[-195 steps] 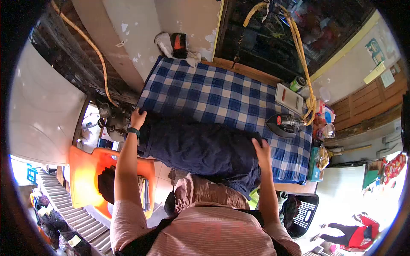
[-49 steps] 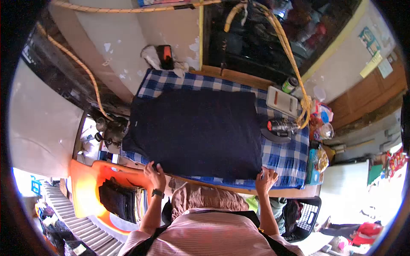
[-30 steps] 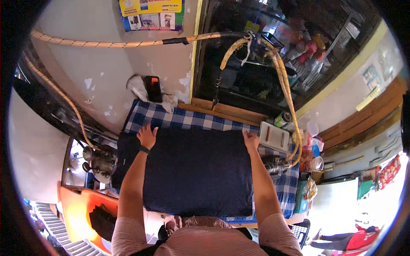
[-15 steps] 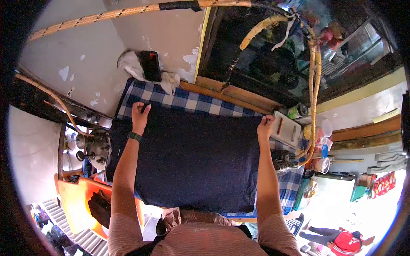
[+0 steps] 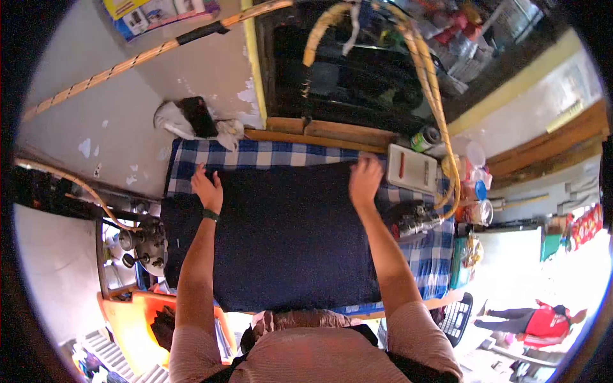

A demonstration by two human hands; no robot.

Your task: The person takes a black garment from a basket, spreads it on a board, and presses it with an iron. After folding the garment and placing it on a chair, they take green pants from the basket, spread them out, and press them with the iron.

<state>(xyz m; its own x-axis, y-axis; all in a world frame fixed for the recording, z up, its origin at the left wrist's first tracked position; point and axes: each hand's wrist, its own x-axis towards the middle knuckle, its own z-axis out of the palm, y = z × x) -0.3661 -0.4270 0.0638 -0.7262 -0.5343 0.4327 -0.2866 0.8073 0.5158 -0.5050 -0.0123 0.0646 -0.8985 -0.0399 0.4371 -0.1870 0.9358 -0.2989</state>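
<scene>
A dark navy cloth [image 5: 287, 236] lies spread over a blue and white checked cover [image 5: 428, 258]. At its upper left corner rests my left hand [image 5: 208, 190], fingers apart, with a dark band on the wrist. My right hand [image 5: 366, 180] is at the upper right corner, its fingers slightly blurred but spread, holding nothing. Right of the cloth sits a dark iron-like tool [image 5: 412, 221] with a metal top, joined to a hose.
A white tray [image 5: 414, 169] with a red stick and a green can [image 5: 425, 138] are at the back right. A phone [image 5: 199, 117] lies on white cloth at the back left. Hoses [image 5: 440, 102] hang overhead. A person in red [image 5: 546, 324] is at the lower right.
Both hands have let go of the cloth's corners and opened; my right hand has moved left. The cloth's upper right corner now lies further left. The camera view has shifted.
</scene>
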